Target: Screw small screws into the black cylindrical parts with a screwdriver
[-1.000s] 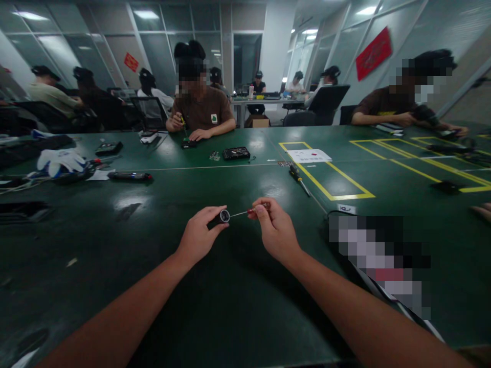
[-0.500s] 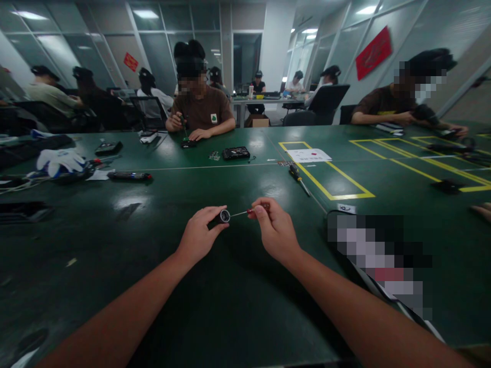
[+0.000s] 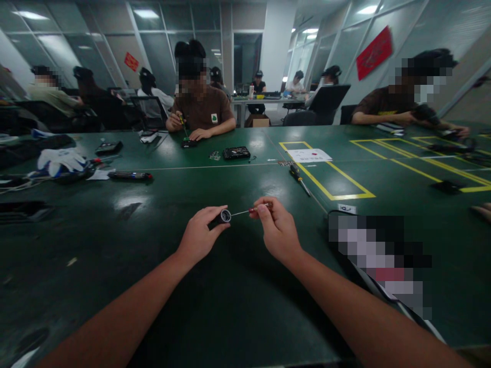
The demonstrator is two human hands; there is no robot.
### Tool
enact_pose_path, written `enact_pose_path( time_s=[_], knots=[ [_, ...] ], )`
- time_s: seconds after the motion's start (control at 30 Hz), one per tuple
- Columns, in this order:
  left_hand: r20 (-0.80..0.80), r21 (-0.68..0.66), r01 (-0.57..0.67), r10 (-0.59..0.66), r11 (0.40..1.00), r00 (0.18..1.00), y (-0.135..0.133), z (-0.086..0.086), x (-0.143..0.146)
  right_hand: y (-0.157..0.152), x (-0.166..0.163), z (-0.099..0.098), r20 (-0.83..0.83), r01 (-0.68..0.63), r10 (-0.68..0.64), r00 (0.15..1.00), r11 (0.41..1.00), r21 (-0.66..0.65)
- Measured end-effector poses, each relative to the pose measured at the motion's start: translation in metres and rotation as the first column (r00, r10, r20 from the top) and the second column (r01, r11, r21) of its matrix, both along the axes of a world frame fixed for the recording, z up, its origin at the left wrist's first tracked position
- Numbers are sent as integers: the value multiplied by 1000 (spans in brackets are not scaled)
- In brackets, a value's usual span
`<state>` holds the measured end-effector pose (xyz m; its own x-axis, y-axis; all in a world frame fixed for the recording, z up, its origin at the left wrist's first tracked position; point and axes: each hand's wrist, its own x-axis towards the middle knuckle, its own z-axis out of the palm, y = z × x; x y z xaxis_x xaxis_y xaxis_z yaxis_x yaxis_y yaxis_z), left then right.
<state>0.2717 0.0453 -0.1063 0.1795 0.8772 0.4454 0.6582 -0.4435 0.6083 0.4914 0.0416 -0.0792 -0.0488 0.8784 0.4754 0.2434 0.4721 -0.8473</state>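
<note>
My left hand (image 3: 200,232) is wrapped round a dark cylinder (image 3: 219,219) whose open, silver-rimmed end faces right. Between thumb and fingers of my right hand (image 3: 276,225) is a small screwdriver (image 3: 253,209) with a reddish handle. Its thin shaft points left, and the tip reaches the rim or the mouth of the cylinder; exactly where it touches I cannot tell. Both hands are above the green table (image 3: 230,317), near the middle of the view.
Beyond my right hand lies a larger yellow-and-black screwdriver (image 3: 297,177). A pen-shaped black tool (image 3: 130,176) and white gloves (image 3: 62,160) lie to the left. A black device (image 3: 236,153) and a paper sheet (image 3: 309,155) are farther back. A person (image 3: 203,110) works opposite.
My right hand has turned the screwdriver handle slightly between its fingers. The left hand and the cylinder hold almost the same place.
</note>
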Motion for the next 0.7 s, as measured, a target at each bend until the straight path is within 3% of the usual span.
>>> enact_pose_path(
  time_s=[0.7],
  knots=[
    [10,-26,3,-3,1000,1000,-1,0,1,0,-1,-3,34,-26,27,999,999,-27]
  ],
)
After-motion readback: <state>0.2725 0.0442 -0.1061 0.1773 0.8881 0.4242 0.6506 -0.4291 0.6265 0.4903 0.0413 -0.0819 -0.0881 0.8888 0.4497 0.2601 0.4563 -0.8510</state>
